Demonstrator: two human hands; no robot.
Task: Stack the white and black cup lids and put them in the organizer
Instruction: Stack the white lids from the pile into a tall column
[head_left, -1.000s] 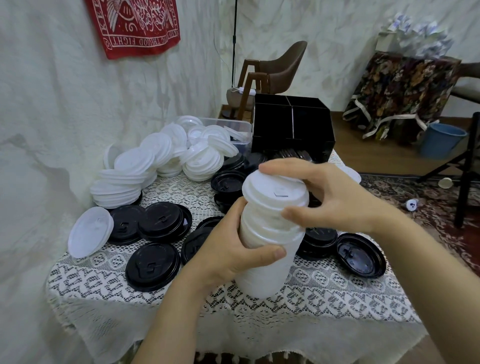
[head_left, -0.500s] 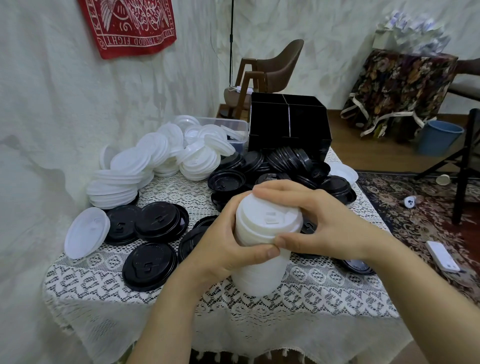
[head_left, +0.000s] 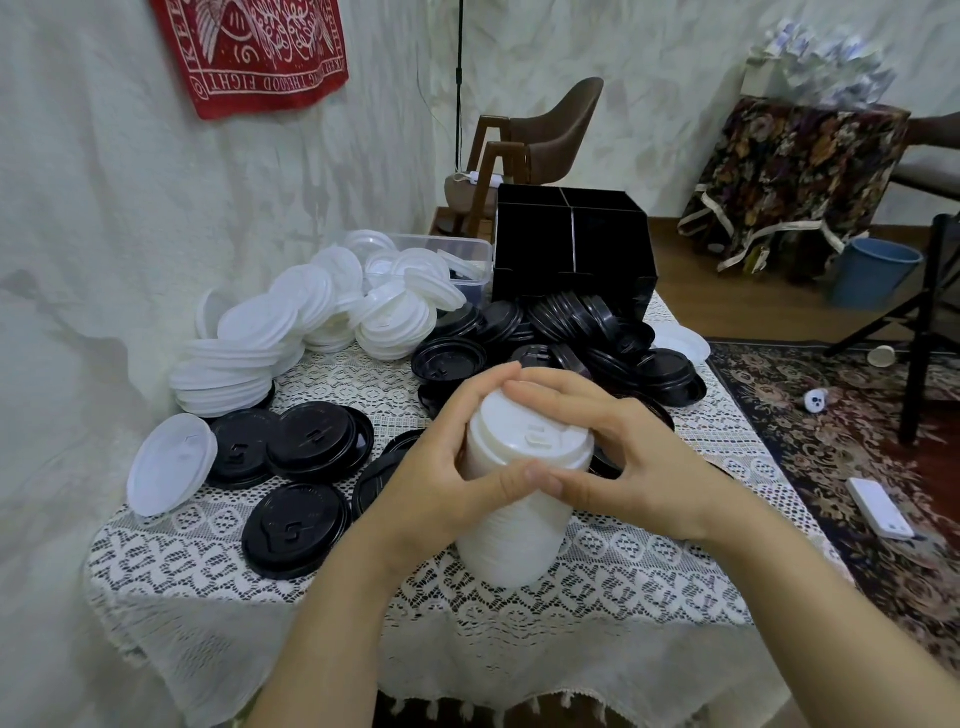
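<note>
Upright on the cloth, a stack of white lids is clasped near its top by the left hand and right hand.
Both hands curl round the stack from either side. Their thumb tips touch on its near side and their fingertips meet over its far rim, while its base rests on the lace below the wrists. Just left of the left hand lie loose black lids, flat and overlapping, with one white lid tilted at the cloth's edge further left. Beyond the fingers sits a black heap of more lids, some on edge, and left of it are toppled white piles. Farthest off, behind the heap, stands the black organizer, with a clear tub just beside it on the left.
</note>
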